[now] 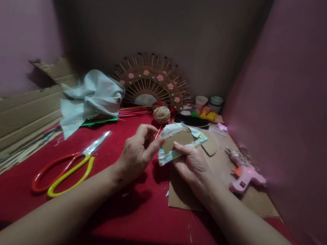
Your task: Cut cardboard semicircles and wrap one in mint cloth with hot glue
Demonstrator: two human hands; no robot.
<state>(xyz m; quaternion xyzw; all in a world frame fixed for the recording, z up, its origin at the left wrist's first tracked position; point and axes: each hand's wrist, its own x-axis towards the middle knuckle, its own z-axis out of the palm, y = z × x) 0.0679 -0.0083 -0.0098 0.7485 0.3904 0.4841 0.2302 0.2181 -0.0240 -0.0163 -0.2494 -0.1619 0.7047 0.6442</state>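
My right hand (195,164) grips a small cardboard piece (177,141), its thumb on the cardboard face. Pale blue patterned fabric (168,156) is folded over the cardboard's edges. Close to the left edge of this piece is my left hand (139,149), with its fingers curled. A thin pale stick (158,132) stands up at its fingertips and looks pinched there. Part of those fingertips is hidden. Behind my right hand lies a rounded cardboard cutout (210,146).
Scissors (87,158) with red and yellow handles lie left on the red cloth (97,215). A pink glue gun (247,179) rests on cardboard at right. Farther back are light blue fabric (94,93), a twine ball (161,115) and a flowered stick fan (154,81).
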